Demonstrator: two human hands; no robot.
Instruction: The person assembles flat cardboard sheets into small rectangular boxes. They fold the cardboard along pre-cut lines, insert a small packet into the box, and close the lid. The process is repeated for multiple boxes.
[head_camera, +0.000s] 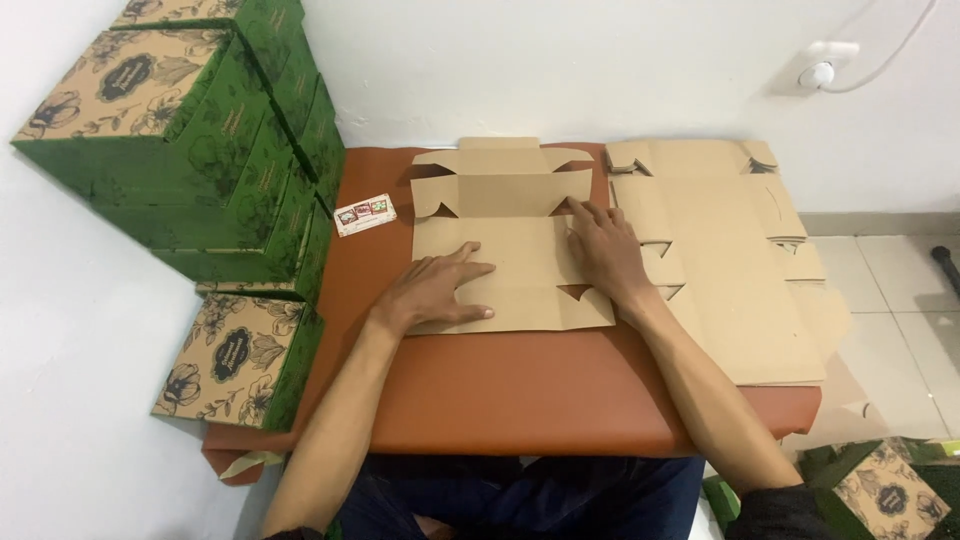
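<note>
A flat brown cardboard box blank (505, 262), judged light, thin and easily creased, is pinned to the brown table (500, 390) by the left hand (435, 292) and right hand (603, 252), fingers spread flat, best gripped along flap edges.

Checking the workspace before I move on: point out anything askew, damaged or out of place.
Nothing looks damaged. The stack of flat blanks overhangs the brown table's right edge, and a scrap hangs off its front-left corner. Both hands, left hand and right hand, press one blank flat.
</note>
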